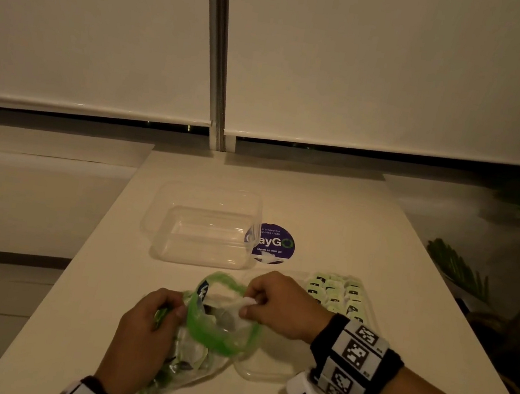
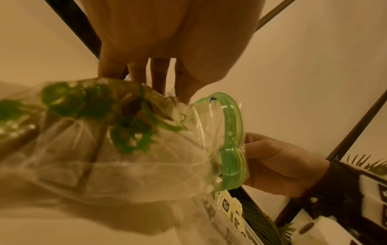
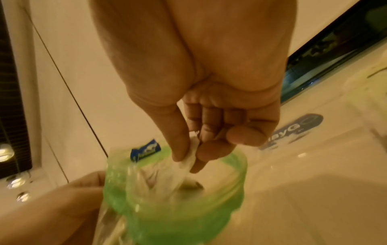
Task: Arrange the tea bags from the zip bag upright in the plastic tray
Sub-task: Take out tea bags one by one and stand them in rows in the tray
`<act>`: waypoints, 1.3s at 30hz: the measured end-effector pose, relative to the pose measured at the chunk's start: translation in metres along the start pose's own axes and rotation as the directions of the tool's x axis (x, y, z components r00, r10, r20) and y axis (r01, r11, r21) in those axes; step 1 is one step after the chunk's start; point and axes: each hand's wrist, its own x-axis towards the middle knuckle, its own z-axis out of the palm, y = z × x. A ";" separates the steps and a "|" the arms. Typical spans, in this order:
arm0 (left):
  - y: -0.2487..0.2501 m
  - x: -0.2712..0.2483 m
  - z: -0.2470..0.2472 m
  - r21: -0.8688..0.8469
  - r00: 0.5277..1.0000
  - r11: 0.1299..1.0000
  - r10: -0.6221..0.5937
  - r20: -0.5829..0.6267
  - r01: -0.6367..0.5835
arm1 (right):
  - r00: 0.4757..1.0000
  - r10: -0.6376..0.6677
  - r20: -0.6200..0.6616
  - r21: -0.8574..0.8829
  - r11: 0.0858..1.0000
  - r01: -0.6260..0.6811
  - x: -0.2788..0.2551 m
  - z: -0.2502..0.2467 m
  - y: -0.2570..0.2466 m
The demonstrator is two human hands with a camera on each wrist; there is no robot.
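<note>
The left hand (image 1: 150,318) grips the side of the zip bag (image 1: 200,341), which lies on the desk (image 1: 381,219) with its green mouth open. The right hand (image 1: 281,302) pinches a white tea bag (image 1: 245,307) at the bag's mouth. The plastic tray (image 1: 367,297) with upright tea bags sits just right of that hand.

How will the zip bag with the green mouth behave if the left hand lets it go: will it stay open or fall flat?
The zip bag looks thin and crumpled, so it would probably sag flat. Its green mouth is open while the left hand and right hand hold it. It seems light; the tea bags inside may slide.
</note>
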 end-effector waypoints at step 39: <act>0.143 -0.069 0.047 -0.518 0.970 0.842 -0.023 0.241 0.148 | 0.832 0.197 -0.519 0.729 0.610 0.310 -0.138 0.025 -0.011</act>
